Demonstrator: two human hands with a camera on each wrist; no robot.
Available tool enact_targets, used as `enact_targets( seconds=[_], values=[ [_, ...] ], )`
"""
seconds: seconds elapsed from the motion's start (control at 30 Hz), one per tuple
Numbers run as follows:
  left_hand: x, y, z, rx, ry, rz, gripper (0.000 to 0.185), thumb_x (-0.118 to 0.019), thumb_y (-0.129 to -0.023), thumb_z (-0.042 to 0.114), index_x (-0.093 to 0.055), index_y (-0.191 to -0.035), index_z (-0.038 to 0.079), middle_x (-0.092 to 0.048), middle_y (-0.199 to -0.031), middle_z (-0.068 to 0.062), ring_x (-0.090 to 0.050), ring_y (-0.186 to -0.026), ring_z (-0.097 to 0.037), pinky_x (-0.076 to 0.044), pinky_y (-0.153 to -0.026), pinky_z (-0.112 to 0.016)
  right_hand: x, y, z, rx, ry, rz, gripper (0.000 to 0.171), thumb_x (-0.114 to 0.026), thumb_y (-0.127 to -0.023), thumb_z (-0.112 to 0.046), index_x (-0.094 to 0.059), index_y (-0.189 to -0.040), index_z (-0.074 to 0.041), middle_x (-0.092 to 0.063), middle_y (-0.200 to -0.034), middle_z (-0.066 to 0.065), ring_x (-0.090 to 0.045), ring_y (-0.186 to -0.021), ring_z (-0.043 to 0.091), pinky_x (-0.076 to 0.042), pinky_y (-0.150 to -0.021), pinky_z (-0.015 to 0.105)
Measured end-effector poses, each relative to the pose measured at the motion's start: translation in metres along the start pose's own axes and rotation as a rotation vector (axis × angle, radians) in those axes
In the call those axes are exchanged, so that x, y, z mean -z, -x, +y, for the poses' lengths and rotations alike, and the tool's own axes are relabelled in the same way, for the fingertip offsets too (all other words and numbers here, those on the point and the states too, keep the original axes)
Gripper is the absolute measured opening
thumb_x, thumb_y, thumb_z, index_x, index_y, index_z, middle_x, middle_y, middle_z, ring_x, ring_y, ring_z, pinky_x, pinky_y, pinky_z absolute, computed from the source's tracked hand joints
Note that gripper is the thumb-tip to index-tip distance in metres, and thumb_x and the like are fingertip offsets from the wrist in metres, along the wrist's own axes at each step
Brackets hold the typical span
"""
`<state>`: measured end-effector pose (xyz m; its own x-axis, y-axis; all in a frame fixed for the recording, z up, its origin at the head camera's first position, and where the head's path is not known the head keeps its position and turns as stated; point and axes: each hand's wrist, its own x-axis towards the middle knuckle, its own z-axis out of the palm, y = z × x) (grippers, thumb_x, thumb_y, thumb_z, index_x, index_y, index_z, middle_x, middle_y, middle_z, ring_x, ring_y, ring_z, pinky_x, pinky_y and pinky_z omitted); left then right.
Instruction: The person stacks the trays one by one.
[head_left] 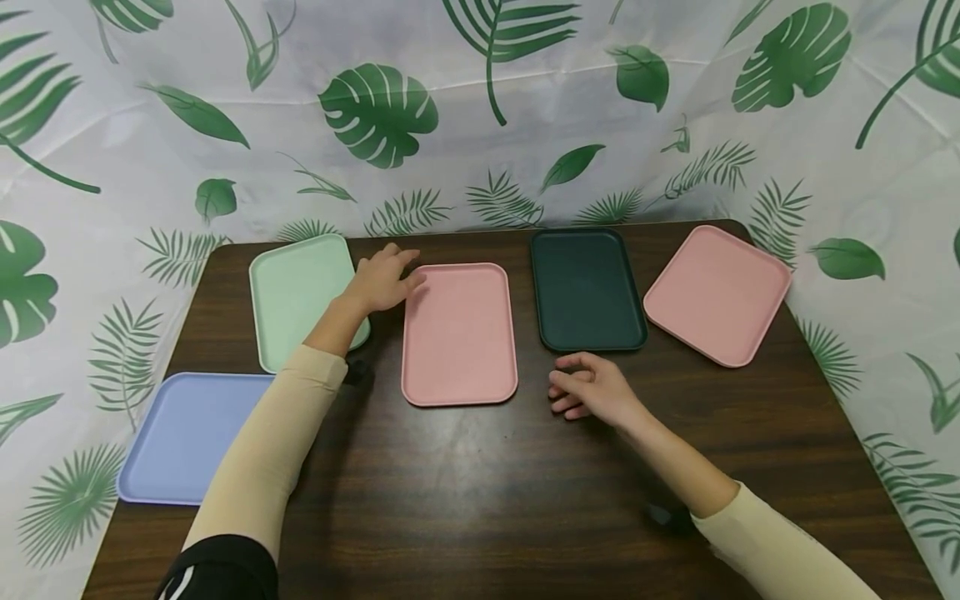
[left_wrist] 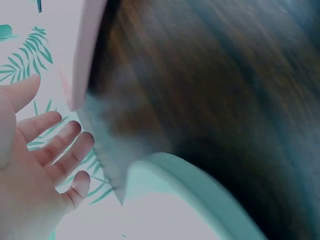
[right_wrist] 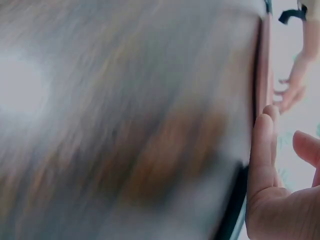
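In the head view, a pink rectangular tray [head_left: 459,337] lies in the middle of the dark wooden table. My left hand [head_left: 381,281] is over the gap between it and a light green tray [head_left: 296,292], fingers loosely spread, thumb side close to the pink tray's upper left corner. The left wrist view shows the same hand [left_wrist: 45,155] with relaxed fingers and nothing in them. My right hand [head_left: 592,387] hovers just below a dark green tray [head_left: 588,287], fingers loosely bent and holding nothing. In the right wrist view, its fingers [right_wrist: 262,150] are extended.
A second pink tray [head_left: 717,296] sits turned at an angle at the table's right. At the left edge, a blue tray [head_left: 187,437] is partly hidden by my left sleeve [head_left: 270,450]. A leaf-patterned cloth [head_left: 517,158] hangs behind the table [head_left: 465,508].
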<state>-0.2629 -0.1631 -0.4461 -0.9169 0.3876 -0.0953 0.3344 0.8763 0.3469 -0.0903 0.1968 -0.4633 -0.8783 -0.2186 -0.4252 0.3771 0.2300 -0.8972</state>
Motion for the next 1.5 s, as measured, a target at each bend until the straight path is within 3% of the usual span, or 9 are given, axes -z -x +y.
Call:
enact_targets(
  seconds=[0.23, 0.5, 0.73, 0.93, 1.13, 1.5],
  values=[
    [0.008, -0.004, 0.012, -0.017, -0.006, 0.014, 0.056, -0.051, -0.1, 0.039, -0.045, -0.147, 0.009, -0.05, -0.123, -0.016, -0.05, -0.112, -0.032, -0.037, -0.083, -0.055, 0.039, 0.014, -0.01, 0.008, 0.029, 0.085, 0.061, -0.065, -0.096, -0.033, -0.044, -0.138, 0.004, -0.071, -0.101, 0.019, -0.072, -0.081, 0.023, -0.057, -0.07, 0.035],
    [0.012, -0.018, 0.031, -0.041, -0.01, 0.004, 0.056, -0.051, -0.101, 0.041, -0.044, -0.148, 0.011, -0.046, -0.142, -0.017, -0.039, -0.133, -0.033, -0.032, -0.096, -0.061, 0.08, 0.024, -0.005, 0.019, 0.015, 0.207, 0.068, -0.064, -0.096, -0.037, -0.039, -0.142, 0.006, -0.073, -0.094, 0.007, -0.073, -0.079, 0.018, -0.057, -0.07, 0.034],
    [0.011, -0.032, 0.053, -0.097, -0.028, 0.04, 0.054, -0.054, -0.1, 0.039, -0.047, -0.146, 0.013, -0.05, -0.135, -0.015, -0.043, -0.129, -0.033, -0.032, -0.097, -0.06, 0.104, 0.027, 0.004, 0.008, -0.016, 0.277, 0.068, -0.062, -0.097, -0.035, -0.035, -0.142, 0.008, -0.073, -0.088, 0.0, -0.073, -0.078, 0.017, -0.057, -0.069, 0.034],
    [-0.003, -0.042, 0.081, -0.134, -0.053, 0.037, 0.053, -0.053, -0.1, 0.041, -0.048, -0.146, 0.015, -0.053, -0.133, -0.011, -0.044, -0.125, -0.032, -0.035, -0.093, -0.055, 0.112, 0.023, 0.013, 0.005, -0.069, 0.313, 0.06, -0.064, -0.097, -0.03, -0.039, -0.136, 0.009, -0.073, -0.083, 0.0, -0.072, -0.074, 0.016, -0.057, -0.066, 0.033],
    [-0.023, -0.048, 0.115, -0.156, -0.113, 0.044, 0.052, -0.053, -0.1, 0.042, -0.05, -0.144, 0.015, -0.052, -0.136, -0.006, -0.044, -0.12, -0.028, -0.034, -0.089, -0.047, 0.12, 0.015, 0.023, -0.027, -0.085, 0.343, 0.047, -0.068, -0.093, -0.035, -0.05, -0.123, -0.005, -0.074, -0.082, -0.002, -0.073, -0.074, 0.015, -0.057, -0.067, 0.033],
    [-0.054, -0.056, 0.16, -0.169, -0.25, 0.017, 0.052, -0.046, -0.101, 0.05, -0.058, -0.138, 0.015, -0.06, -0.128, -0.004, -0.049, -0.105, -0.024, -0.037, -0.084, -0.041, 0.126, 0.002, 0.036, -0.041, -0.093, 0.322, 0.074, -0.073, -0.088, -0.04, -0.044, -0.137, 0.006, -0.074, -0.086, 0.004, -0.073, -0.078, 0.019, -0.057, -0.068, 0.035]
  ],
)
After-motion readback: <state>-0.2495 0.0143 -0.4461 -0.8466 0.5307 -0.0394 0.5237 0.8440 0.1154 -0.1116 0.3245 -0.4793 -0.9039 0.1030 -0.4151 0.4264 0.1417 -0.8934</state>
